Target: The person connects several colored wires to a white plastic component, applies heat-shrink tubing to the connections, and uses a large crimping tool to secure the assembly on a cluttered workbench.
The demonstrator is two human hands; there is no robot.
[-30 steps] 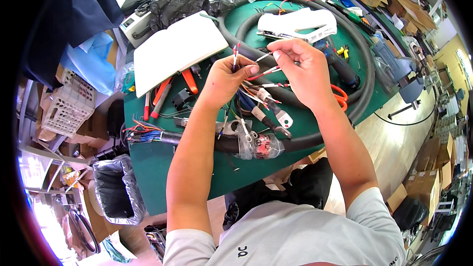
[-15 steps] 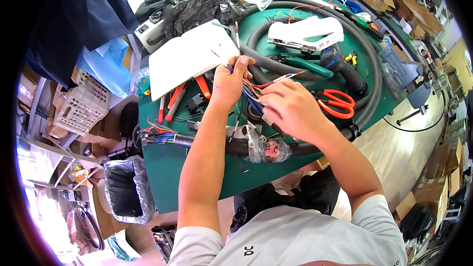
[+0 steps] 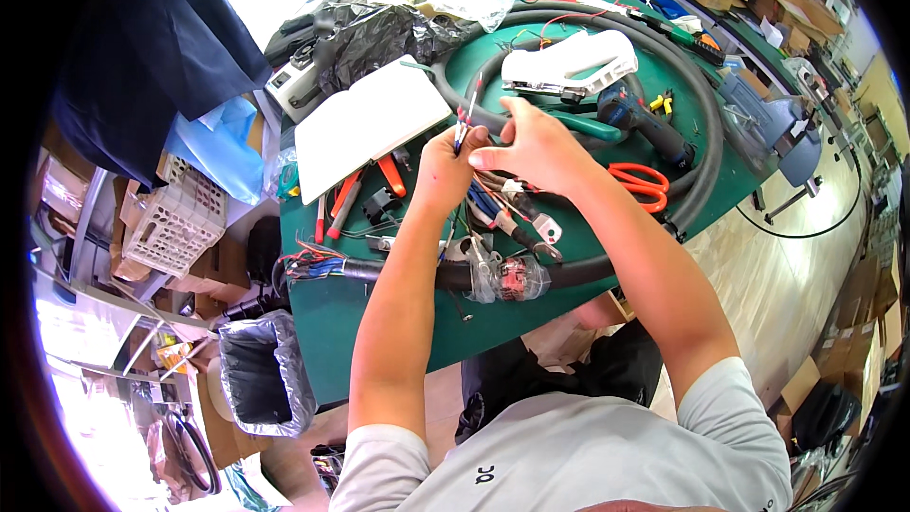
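My left hand (image 3: 445, 171) is closed around a bundle of thin wires (image 3: 463, 125). Red, white and blue wire ends stick up past its thumb and fingers. Close on its right is my right hand (image 3: 545, 147), its thumb reaching to the left hand and its forefinger raised apart from the thumb. I see nothing gripped in it, though its inner side is partly hidden. Below the hands, thicker cable ends with metal lugs (image 3: 547, 228) lie on the green table (image 3: 398, 341). A thick black cable (image 3: 578, 272) passes nearer me, partly wrapped in clear plastic (image 3: 485, 275).
An open notebook (image 3: 370, 123) lies left of the hands, beside red-handled tools (image 3: 349, 204). Beyond them are a white plastic housing (image 3: 569, 62), a blue power tool (image 3: 645, 123) and red-handled scissors (image 3: 640, 185). A lined bin (image 3: 265, 374) stands at the table's left.
My right hand has moved up and left from the loose wires to my left hand, opening its thumb and forefinger. The lugged cable ends now show. My left hand keeps its wires.
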